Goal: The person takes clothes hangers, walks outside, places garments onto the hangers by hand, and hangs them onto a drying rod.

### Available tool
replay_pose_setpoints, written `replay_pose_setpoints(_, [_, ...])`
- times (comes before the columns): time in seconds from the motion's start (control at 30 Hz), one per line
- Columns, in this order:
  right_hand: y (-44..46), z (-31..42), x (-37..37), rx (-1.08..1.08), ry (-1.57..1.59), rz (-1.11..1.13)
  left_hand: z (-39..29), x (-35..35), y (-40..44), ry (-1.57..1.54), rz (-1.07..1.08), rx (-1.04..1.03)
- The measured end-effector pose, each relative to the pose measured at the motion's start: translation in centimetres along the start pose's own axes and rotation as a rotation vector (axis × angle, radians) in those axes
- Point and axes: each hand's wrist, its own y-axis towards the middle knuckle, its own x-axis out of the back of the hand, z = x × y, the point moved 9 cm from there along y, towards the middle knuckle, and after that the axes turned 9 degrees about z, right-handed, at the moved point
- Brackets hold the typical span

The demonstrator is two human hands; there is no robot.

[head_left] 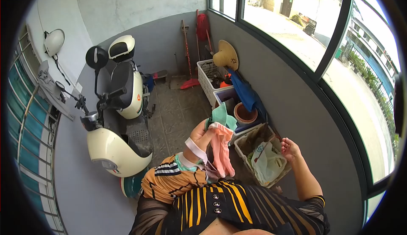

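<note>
My left hand (198,136) is closed around a soft pink cloth (221,150) and a mint-green cloth (222,117), which look like gloves. The pink piece hangs down in front of my body. An orange patterned oversleeve (171,176) with a pale cuff covers my left forearm. To the right, my bare right hand (290,149) is raised with curled fingers beside the plastic basket (240,147). A thin reddish stick (275,134) meets its fingertips, but whether they grip it is unclear. A white plastic bag (267,164) lies in that basket.
A cream electric scooter (111,150) stands at the left. Along the right wall are a brown pot (246,113), a blue cloth (243,91), a white crate (205,82) and a straw hat (226,56). A red broom (189,83) leans at the back.
</note>
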Motion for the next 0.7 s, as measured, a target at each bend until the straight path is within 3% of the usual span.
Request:
replay_pose_setpoints(0.17, [15.1, 7.9, -15.5, 0.035, 0.015, 0.24, 1.1, 10.5, 8.4, 0.089, -0.23, 0.015])
replay_pose_setpoints(0.37, [23.3, 7.0, -41.8, -0.197, -0.145, 0.798, -1.0, 20.4, 18.0, 0.137, -0.439, -0.072])
replay_pose_setpoints(0.4, [24.2, 7.5, -44.9, -0.192, -0.138, 0.796, -1.2, 22.3, 19.6, 0.111, -0.435, -0.102])
replay_pose_setpoints(0.47, [24.7, 9.1, -51.3, -0.034, -0.383, 1.039, -1.3, 26.1, 23.0, 0.079, -0.431, -0.123])
replay_pose_setpoints(0.7, [31.8, 17.4, -57.1, 0.099, -0.642, 0.907, 0.0, 40.3, 34.4, 0.032, -0.369, -0.137])
